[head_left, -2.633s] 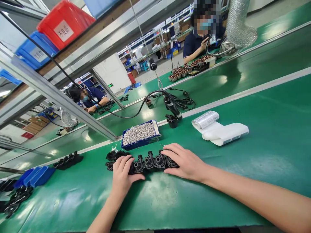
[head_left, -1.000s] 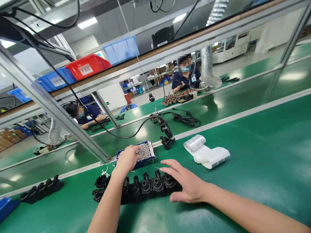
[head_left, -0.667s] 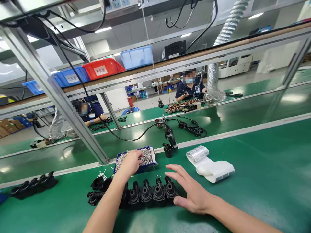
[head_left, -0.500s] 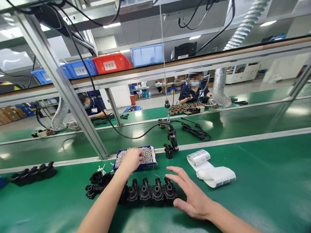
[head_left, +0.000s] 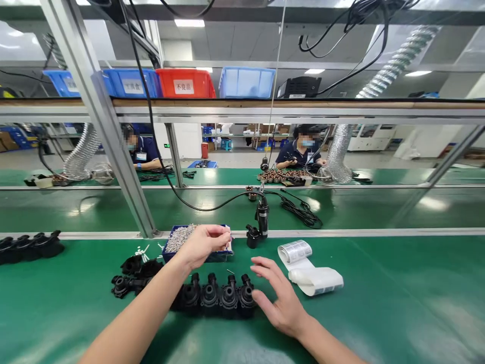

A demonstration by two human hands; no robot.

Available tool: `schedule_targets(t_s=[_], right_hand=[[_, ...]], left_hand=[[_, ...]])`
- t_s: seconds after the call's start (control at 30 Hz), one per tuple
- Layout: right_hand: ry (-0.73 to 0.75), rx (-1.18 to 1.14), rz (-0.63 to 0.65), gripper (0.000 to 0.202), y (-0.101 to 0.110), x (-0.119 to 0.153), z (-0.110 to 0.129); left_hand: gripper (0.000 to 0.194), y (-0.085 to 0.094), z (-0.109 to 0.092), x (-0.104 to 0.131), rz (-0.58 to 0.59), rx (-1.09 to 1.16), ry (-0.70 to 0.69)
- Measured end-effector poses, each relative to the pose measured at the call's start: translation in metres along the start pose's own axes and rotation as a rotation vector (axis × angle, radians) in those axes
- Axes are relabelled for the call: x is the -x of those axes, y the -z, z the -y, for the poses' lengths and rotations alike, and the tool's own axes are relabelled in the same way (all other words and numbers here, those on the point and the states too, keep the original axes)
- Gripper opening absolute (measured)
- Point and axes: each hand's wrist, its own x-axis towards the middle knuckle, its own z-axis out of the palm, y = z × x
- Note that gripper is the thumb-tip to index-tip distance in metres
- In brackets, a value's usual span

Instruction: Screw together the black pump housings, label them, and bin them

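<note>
My left hand (head_left: 207, 245) is over the right part of a blue box (head_left: 217, 257) of small silver screws (head_left: 181, 237). Its thumb and fingers are pinched together, and what they hold is too small to make out. Below it stands a row of black plastic pump housings (head_left: 210, 294) with their spouts upward; my forearm covers the left end. My right hand (head_left: 278, 298) is open beside the right-most housing, thumb close to it and fingers spread. A loose screw (head_left: 230, 271) lies behind the row.
A black electric screwdriver (head_left: 262, 217) hangs on a cable behind, beside a single black housing (head_left: 252, 236). A label roll (head_left: 314, 275) lies to the right. White sticks (head_left: 142, 254) and black parts (head_left: 131, 265) lie left. A metal post (head_left: 125, 167) rises at the left; two people sit opposite.
My left hand has lifted out of the screws and shifted toward the box's right end, fingers pinched. My right hand remains open by the row. The camera view has levelled.
</note>
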Motion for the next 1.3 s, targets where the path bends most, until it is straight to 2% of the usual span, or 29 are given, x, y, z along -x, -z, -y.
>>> schedule_targets(t_s=[0.1,0.17,0.27,0.33,0.4,0.47,0.57,0.7,0.77,0.83,1.13,1.23,1.3], right_hand=[[-0.039,-0.061,-0.142,0.027,-0.001,-0.004,0.006],[-0.038,-0.09,-0.2,0.024,-0.001,-0.005,0.009],[-0.039,-0.108,-0.244,0.021,0.001,-0.006,0.011],[-0.07,-0.112,-0.259,0.012,0.002,-0.007,0.013],[-0.112,-0.118,-0.262,0.004,0.002,-0.007,0.013],[-0.148,-0.119,-0.264,0.011,0.004,-0.008,0.013],[-0.173,-0.073,-0.25,0.016,0.01,-0.01,0.01],[-0.056,0.093,-0.003,0.012,0.017,-0.012,0.001],[0.013,0.179,0.096,0.012,0.017,-0.011,-0.004],[0.043,0.231,0.136,0.012,0.015,-0.01,-0.007],[0.166,0.39,0.178,0.016,0.005,-0.006,-0.007],[0.169,0.344,0.187,0.016,0.006,-0.005,-0.004],[0.088,0.223,0.178,0.02,0.008,-0.005,-0.001]], left_hand=[[0.063,-0.033,0.0,0.013,0.197,0.336,0.217],[0.063,-0.049,0.001,0.021,0.266,0.43,0.314],[0.06,-0.061,0.003,0.027,0.312,0.424,0.331],[0.057,-0.065,0.006,0.029,0.34,0.387,0.3],[0.055,-0.065,0.008,0.029,0.363,0.336,0.26],[0.05,-0.063,0.009,0.029,0.369,0.26,0.21],[0.035,-0.055,0.006,0.027,0.302,0.086,0.088],[0.021,-0.041,0.003,0.023,0.175,-0.068,-0.052],[0.022,-0.037,0.003,0.021,0.16,-0.07,-0.061],[0.024,-0.035,0.004,0.019,0.168,-0.054,-0.043],[0.026,-0.03,0.006,0.013,0.235,-0.022,0.02],[0.025,-0.028,0.005,0.013,0.27,-0.03,0.017],[0.023,-0.028,0.005,0.014,0.291,-0.034,0.006]])
